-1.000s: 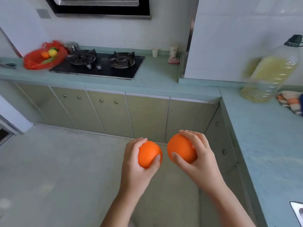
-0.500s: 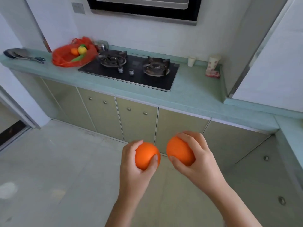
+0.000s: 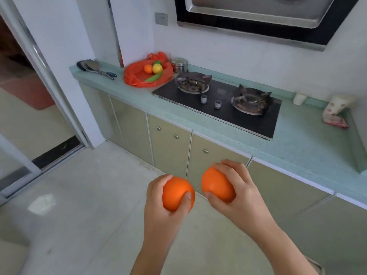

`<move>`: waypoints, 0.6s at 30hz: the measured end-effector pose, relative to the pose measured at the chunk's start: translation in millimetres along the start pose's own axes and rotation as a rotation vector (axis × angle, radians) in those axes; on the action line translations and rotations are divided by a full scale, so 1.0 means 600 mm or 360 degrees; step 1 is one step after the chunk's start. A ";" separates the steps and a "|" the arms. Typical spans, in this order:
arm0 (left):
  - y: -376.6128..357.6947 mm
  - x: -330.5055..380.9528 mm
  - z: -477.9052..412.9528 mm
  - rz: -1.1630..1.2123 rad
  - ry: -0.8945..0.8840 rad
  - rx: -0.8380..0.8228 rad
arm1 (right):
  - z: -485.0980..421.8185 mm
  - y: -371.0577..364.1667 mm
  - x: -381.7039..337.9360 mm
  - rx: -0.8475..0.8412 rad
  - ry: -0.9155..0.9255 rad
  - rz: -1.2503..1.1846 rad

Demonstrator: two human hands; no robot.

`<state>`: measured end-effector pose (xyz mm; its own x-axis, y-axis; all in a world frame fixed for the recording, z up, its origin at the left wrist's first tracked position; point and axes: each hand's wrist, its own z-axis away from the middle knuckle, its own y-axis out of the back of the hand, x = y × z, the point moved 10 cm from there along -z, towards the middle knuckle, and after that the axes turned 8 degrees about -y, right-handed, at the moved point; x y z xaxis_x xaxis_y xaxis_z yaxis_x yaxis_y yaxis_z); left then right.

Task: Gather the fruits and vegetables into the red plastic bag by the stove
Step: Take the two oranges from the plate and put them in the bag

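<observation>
My left hand grips an orange and my right hand grips a second orange. Both are held side by side at waist height over the floor, in front of the cabinets. The red plastic bag lies open on the green counter, left of the stove and well beyond my hands. Inside it sit a small orange, a yellow lemon and a green vegetable.
A metal canister stands behind the bag. Ladles lie at the counter's left end. Two cups stand at the right by the wall. A range hood hangs above. An open doorway is at the left.
The view has swung left and closer to the stove counter; the bag now appears nearer and more central. Both hands keep holding their oranges in the same pose.
</observation>
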<state>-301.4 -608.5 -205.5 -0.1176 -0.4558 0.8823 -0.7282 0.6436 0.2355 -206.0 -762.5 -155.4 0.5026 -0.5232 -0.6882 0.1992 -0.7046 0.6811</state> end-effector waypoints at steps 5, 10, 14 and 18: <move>0.056 -0.067 -0.055 -0.0078 0.0133 0.0142 | -0.083 -0.089 -0.020 -0.0119 0.0046 -0.0074; 0.097 -0.146 -0.143 -0.0157 0.0238 0.0225 | -0.196 -0.177 -0.030 -0.0213 0.0024 -0.0134; 0.109 -0.194 -0.260 -0.0178 0.0259 0.0251 | -0.322 -0.226 -0.032 -0.0195 0.0036 -0.0133; 0.105 -0.221 -0.406 -0.0261 0.0208 0.0179 | -0.463 -0.258 -0.032 -0.0145 -0.0002 -0.0190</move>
<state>-167.0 -357.8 -208.7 0.0918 -0.4605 0.8829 -0.8018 0.4916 0.3397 -12.6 -509.9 -178.4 0.4695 -0.4387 -0.7662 0.3332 -0.7156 0.6139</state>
